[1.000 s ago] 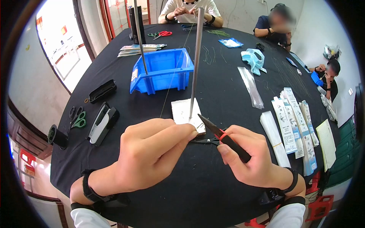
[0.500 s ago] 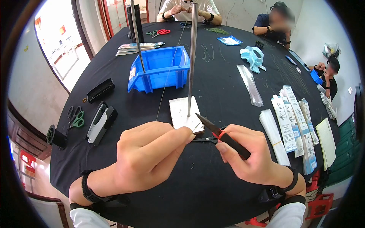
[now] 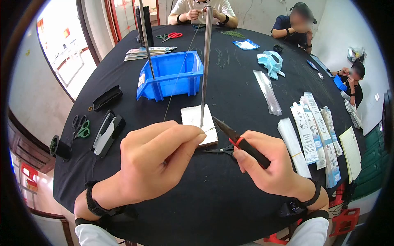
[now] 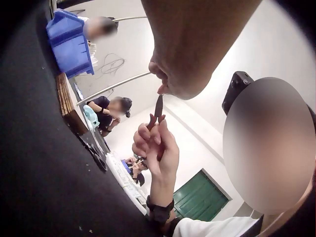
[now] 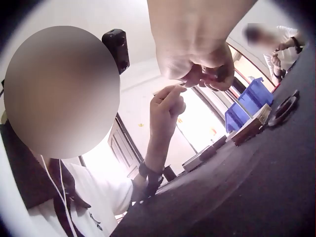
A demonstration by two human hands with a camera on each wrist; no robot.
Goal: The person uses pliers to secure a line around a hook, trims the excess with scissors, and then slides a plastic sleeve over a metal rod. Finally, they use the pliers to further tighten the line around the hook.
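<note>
My left hand (image 3: pixel 158 160) pinches a small thin hook (image 3: pixel 211 129) between thumb and forefinger, its end sticking out to the right. My right hand (image 3: pixel 269 164) grips needle-nose pliers (image 3: pixel 251 152) with black and red handles. Their pointed tip stands just right of the hook in the head view; in the left wrist view the pliers (image 4: pixel 159 106) reach right up to the left fingertips. Behind the hands, a metal rod (image 3: pixel 207 53) rises from a white-topped block (image 3: pixel 191 115). Dark scissors (image 3: pixel 223 150) lie beside the block, partly hidden by the right hand.
A blue bin (image 3: pixel 170 84) stands behind the block, with a thin line crossing before it. At left are a stapler (image 3: pixel 107 134), green-handled scissors (image 3: pixel 83 130) and a black spool (image 3: pixel 60 147). Printed packets (image 3: pixel 305 131) lie at right. Other people sit around the table.
The left hand has drifted slightly left, widening the gap between its fingertips and the pliers' tip in the head view. Both hands keep their hold. The head view has shifted slightly.
</note>
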